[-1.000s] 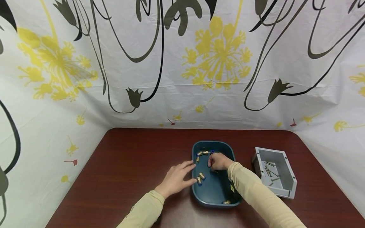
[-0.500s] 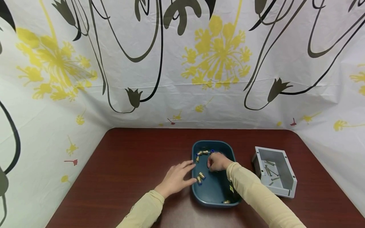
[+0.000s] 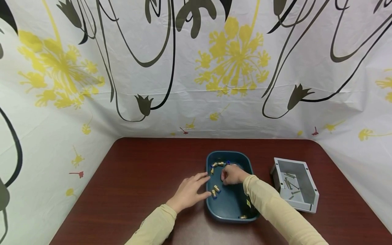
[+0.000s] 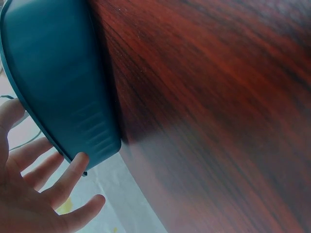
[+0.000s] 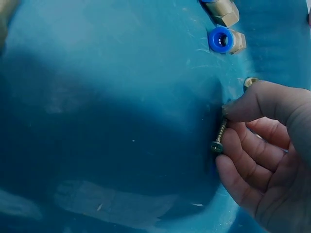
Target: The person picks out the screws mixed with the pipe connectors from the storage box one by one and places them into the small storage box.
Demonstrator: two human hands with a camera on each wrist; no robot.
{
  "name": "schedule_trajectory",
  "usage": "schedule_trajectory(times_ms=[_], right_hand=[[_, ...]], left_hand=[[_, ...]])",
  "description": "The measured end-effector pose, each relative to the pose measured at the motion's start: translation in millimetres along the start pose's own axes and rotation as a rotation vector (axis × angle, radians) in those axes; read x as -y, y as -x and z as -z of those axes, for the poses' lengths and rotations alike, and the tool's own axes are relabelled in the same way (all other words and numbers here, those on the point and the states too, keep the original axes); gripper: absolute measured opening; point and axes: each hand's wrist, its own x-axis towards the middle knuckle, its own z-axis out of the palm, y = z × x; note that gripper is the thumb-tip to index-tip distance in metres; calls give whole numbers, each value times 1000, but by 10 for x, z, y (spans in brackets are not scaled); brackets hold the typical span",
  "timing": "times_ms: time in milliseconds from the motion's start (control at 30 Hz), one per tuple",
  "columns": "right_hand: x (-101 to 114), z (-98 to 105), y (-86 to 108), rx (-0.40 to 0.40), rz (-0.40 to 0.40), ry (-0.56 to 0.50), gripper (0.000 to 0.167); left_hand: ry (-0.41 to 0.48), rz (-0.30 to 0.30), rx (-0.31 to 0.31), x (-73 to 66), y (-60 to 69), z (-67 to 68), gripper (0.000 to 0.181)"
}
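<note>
Inside the blue plastic tub (image 3: 233,200), my right hand (image 3: 233,174) pinches a brass-coloured screw (image 5: 221,131) between thumb and fingers. The screw's cross-slotted head points away from the thumb. Brass fittings with blue collars (image 5: 228,41) lie near this hand, and another brass fitting (image 5: 250,82) shows partly behind the thumb. At the tub's left side my left hand (image 3: 190,193) rests its spread fingertips along the rim, as the left wrist view also shows. Two more fittings (image 3: 215,191) lie inside close to the left thumb.
Right of the tub stands a grey open box (image 3: 310,190) with several screws (image 3: 288,183) in it. One more brass piece (image 3: 243,217) lies at the tub's near end. Behind the brown table (image 3: 153,170) hangs a patterned white cloth (image 3: 183,75).
My right hand has shifted slightly left within the tub. The left hand stays in place at the rim.
</note>
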Motion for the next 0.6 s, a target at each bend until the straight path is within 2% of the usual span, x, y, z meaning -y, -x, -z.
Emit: schedule_trajectory(times_ms=[300,600], right_hand=[[103,152,35,9,12,-95,13],[183,306,53,9,95,-69,10]], left_hand=[[3,4,-5,-10,-8,3,54],[8,7,-3,-10,-6,7,54]])
